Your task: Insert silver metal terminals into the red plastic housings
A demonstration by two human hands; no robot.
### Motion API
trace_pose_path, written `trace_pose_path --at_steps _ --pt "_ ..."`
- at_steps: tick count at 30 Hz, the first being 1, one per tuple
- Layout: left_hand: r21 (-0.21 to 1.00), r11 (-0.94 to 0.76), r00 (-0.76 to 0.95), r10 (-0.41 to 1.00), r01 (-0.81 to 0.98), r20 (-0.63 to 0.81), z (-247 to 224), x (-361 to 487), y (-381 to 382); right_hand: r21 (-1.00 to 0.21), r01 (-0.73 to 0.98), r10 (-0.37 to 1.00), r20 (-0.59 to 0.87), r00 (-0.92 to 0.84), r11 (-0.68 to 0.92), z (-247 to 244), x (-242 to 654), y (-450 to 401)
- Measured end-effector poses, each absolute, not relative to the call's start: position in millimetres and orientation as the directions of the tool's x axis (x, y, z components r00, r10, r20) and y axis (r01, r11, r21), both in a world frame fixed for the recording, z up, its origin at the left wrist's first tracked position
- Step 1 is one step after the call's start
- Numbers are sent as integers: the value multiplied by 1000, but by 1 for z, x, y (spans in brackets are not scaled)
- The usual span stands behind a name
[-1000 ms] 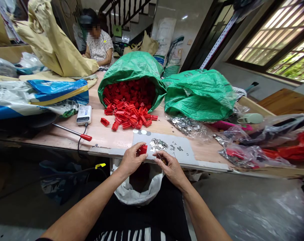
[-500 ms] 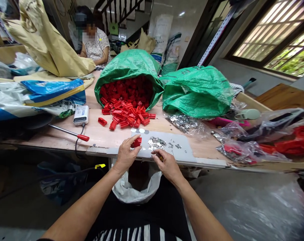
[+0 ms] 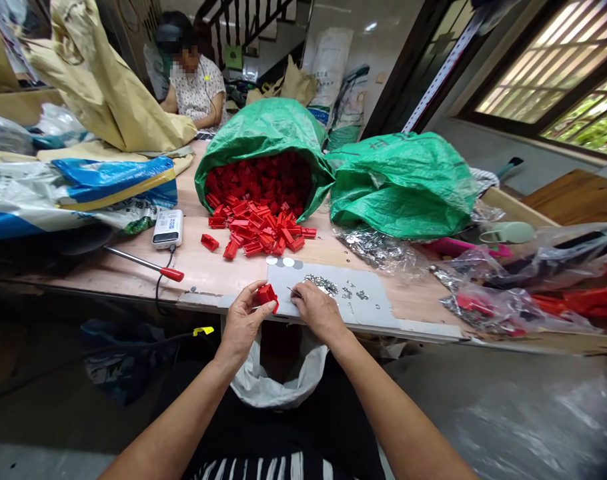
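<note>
My left hand (image 3: 244, 321) pinches a red plastic piece (image 3: 267, 297) between thumb and fingers, just above the table's front edge. Its hollow side is partly in view. Close to its right, my right hand (image 3: 317, 308) is closed on a thin metal-tipped tool (image 3: 292, 289), whose tip points left toward the red piece; the fingers hide the rest of it. Beyond the right hand, small shiny metal parts (image 3: 328, 285) lie heaped on a grey sheet (image 3: 378, 293), with a few scattered to the right.
A green sack (image 3: 268, 123) spills red pieces (image 3: 256, 227) onto the table; another green sack (image 3: 403, 183) lies beside it. A red-handled lever (image 3: 171, 273) and a white device (image 3: 167, 230) are at left. Below hangs an open white bag (image 3: 278, 395). A person (image 3: 198, 90) sits across.
The red piece has been tilted and lowered slightly toward me. My right hand has moved left and up, bringing the tool's tip nearer to the piece. The view has shifted a little.
</note>
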State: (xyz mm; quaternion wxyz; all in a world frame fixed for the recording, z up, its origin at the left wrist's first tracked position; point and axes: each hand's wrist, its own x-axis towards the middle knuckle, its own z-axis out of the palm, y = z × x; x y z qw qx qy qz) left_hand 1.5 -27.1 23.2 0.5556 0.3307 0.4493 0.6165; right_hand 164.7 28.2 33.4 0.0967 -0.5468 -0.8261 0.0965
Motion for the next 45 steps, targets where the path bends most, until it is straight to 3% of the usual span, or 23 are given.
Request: trace_pose_path --at_steps 4,11,18,30,38,45 --pt "874 32 -160 979 -485 -125 24 3 -29 -282 873 914 45 -403 399 37 167 29" --pt "765 91 -107 973 -638 -205 29 5 -30 -573 683 886 207 -415 454 47 169 18" --pt "728 128 -45 976 -673 -214 33 7 -30 -833 452 920 157 -358 319 54 165 3" --pt "730 160 33 982 -664 -185 41 10 -34 -834 363 873 252 -417 415 53 171 1" --pt "797 165 48 984 -581 -169 40 11 -35 -785 340 769 254 -586 518 59 180 -1" --pt "842 124 64 992 -524 -106 32 10 -34 -853 398 868 118 -482 337 50 186 -4"
